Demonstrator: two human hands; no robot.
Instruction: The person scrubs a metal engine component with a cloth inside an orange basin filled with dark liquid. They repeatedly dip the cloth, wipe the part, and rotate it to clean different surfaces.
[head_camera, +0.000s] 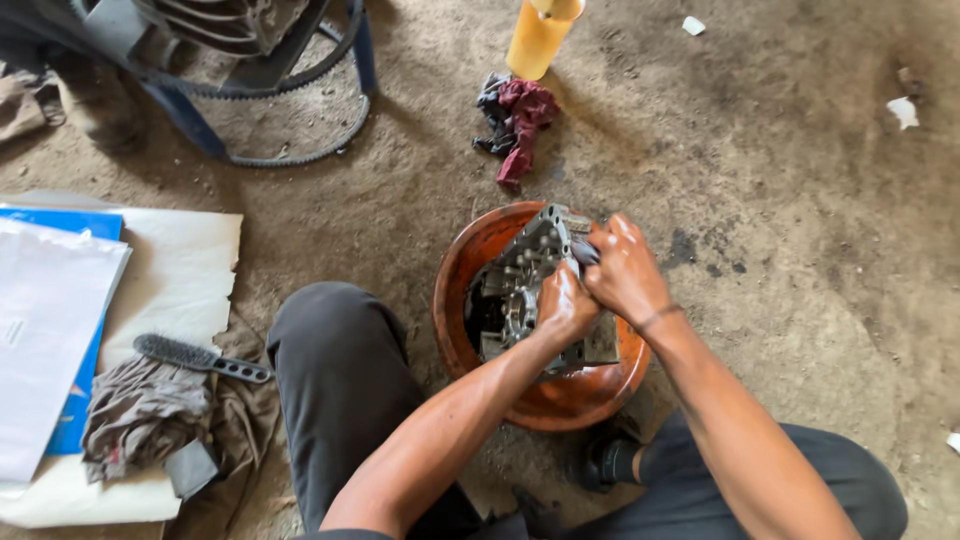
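From the head view, a grey metal engine casting (525, 285) stands tilted in an orange basin (560, 400) on the dirt floor (780, 200), its long axis running from lower left up toward the upper right. The left hand (565, 303) and right hand (625, 270) are both clenched around its upper right end.

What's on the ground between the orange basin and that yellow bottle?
In the head view, a crumpled dark red rag lies on the dirt between the orange basin and the yellow bottle; otherwise bare ground.
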